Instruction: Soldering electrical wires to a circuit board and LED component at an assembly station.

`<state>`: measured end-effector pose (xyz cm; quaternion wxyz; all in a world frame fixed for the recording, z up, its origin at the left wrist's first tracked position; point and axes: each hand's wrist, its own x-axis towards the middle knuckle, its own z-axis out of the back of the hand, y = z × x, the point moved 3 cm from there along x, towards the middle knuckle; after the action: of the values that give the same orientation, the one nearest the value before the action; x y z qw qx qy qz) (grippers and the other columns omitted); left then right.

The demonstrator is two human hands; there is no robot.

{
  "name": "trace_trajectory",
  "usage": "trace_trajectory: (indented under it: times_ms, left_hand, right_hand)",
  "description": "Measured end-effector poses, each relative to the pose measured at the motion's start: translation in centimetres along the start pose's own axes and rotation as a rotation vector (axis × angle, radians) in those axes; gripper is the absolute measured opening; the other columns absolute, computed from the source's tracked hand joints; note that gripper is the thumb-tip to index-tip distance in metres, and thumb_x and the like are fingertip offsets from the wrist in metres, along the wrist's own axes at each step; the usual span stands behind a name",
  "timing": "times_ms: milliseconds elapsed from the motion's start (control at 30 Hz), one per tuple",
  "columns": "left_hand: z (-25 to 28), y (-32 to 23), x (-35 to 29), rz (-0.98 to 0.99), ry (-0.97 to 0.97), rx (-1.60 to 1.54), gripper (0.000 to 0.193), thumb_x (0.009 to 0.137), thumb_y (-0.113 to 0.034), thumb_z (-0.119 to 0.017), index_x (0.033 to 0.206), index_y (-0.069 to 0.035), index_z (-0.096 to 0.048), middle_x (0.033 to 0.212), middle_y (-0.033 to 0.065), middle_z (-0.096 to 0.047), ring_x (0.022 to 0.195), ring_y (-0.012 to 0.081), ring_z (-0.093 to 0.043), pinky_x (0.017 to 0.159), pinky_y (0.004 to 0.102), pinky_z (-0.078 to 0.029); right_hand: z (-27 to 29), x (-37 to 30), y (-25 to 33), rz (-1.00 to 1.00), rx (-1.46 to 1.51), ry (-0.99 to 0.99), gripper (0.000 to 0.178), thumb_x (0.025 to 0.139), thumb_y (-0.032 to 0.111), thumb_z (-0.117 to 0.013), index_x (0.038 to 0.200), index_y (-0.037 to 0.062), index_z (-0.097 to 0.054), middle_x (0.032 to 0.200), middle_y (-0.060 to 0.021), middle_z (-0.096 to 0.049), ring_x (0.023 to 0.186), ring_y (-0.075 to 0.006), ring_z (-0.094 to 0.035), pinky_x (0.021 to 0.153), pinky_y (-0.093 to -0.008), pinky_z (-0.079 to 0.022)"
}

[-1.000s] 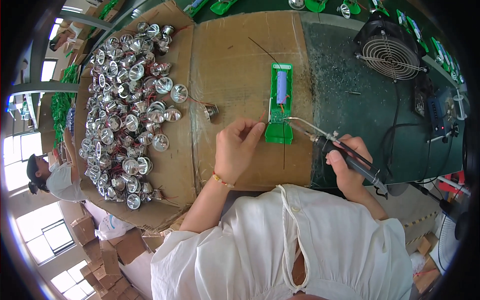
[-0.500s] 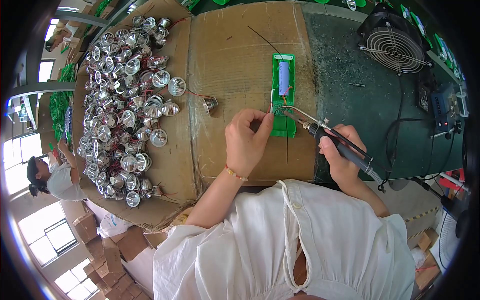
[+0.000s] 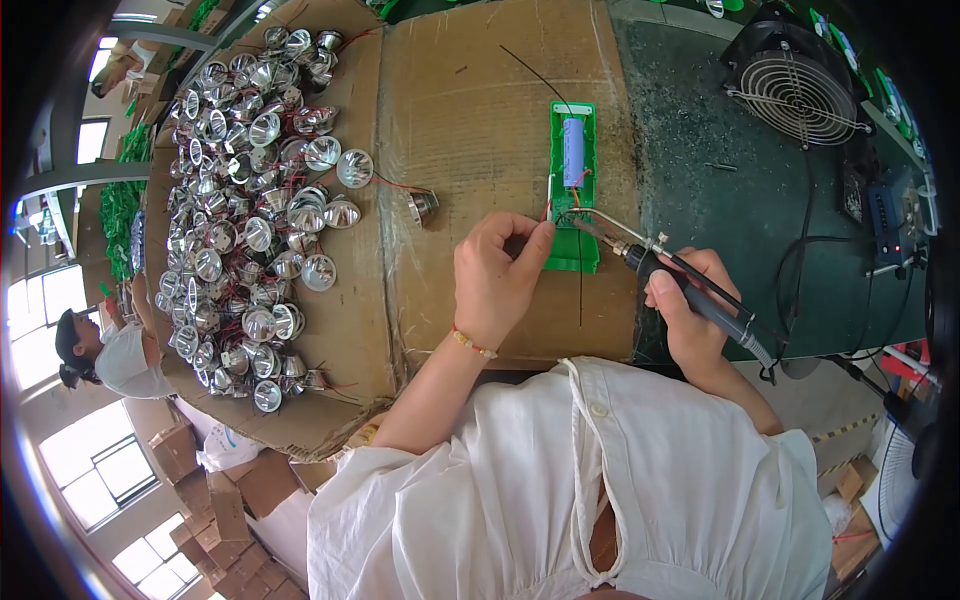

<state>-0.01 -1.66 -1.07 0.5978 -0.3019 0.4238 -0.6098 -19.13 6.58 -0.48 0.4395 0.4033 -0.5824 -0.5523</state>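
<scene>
A green plastic housing (image 3: 588, 255) lies lengthwise on the cardboard, holding a lavender battery cell (image 3: 573, 152) and a small circuit board (image 3: 567, 218). At the board's left edge, my left hand (image 3: 497, 265) pinches a thin red wire (image 3: 546, 211) between thumb and forefinger; the wire's end is hard to make out. My right hand (image 3: 695, 315) grips a black soldering iron (image 3: 708, 305) with a thin metal feed tube (image 3: 615, 222) clamped along it. Iron tip and tube end both reach the board; whether they touch it cannot be seen. Black wires stick out above and below the housing.
Many silver reflector lamp cups (image 3: 258, 235) with red wires fill a cardboard tray at left; one lamp cup (image 3: 423, 206) lies apart. At right stand a fan with a wire guard (image 3: 795, 95) and a blue control box (image 3: 888, 225) with cables. Another person (image 3: 125, 355) sits at far left.
The view has shifted slightly. Both hands, the soldering iron and the green housing keep nearly the same places relative to each other.
</scene>
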Motion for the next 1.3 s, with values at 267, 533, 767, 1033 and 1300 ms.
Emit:
trace_trajectory:
  times_ms: [267,533,767,1033,1300]
  left_hand:
    - [-0.1,0.2,0.1,0.018,0.009,-0.025,0.019,0.080,-0.018,-0.065,0.075,0.001,-0.062,0.065,0.0086,-0.059,0.054,0.0134,-0.054,0.052,0.0267,-0.043]
    - [0.0,0.3,0.0,0.028,0.002,-0.041,0.019,0.079,-0.017,-0.065,0.075,0.001,-0.062,0.065,0.0089,-0.059,0.054,0.0133,-0.054,0.052,0.0264,-0.043]
    - [-0.1,0.2,0.1,0.009,0.000,-0.033,0.019,0.079,-0.017,-0.065,0.075,0.002,-0.062,0.064,0.0086,-0.060,0.053,0.0128,-0.053,0.052,0.0263,-0.043]
    - [0.0,0.2,0.1,0.009,-0.004,-0.026,0.022,0.079,-0.019,-0.065,0.075,0.002,-0.062,0.062,0.0086,-0.059,0.052,0.0122,-0.053,0.051,0.0265,-0.042]
    - [0.3,-0.3,-0.2,-0.019,-0.010,-0.047,0.022,0.082,-0.019,-0.064,0.076,0.002,-0.062,0.061,0.0079,-0.056,0.051,0.0115,-0.050,0.049,0.0263,-0.040]
  right_hand:
    - [0.1,-0.1,-0.1,-0.015,0.061,-0.044,0.016,0.081,0.008,-0.063,0.086,-0.0016,-0.052,0.072,-0.0059,-0.056,0.059,-0.0081,-0.053,0.053,-0.0216,-0.043]
    - [0.9,-0.4,0.5,0.024,0.064,-0.048,0.016,0.082,0.008,-0.062,0.088,-0.0029,-0.051,0.075,-0.0086,-0.056,0.060,-0.0102,-0.054,0.054,-0.0220,-0.045]
    - [1.0,-0.5,0.2,0.020,0.076,-0.043,0.016,0.082,0.007,-0.061,0.089,-0.0032,-0.052,0.074,-0.0086,-0.056,0.060,-0.0097,-0.054,0.054,-0.0217,-0.045]
    - [1.0,-0.7,0.0,-0.005,0.119,-0.061,0.017,0.082,0.008,-0.062,0.089,-0.0027,-0.052,0.075,-0.0083,-0.056,0.060,-0.0100,-0.055,0.054,-0.0218,-0.046]
    - [1.1,-0.8,0.0,-0.005,0.132,-0.052,0.017,0.082,0.009,-0.062,0.089,-0.0024,-0.052,0.075,-0.0076,-0.055,0.061,-0.0101,-0.055,0.055,-0.0223,-0.046]
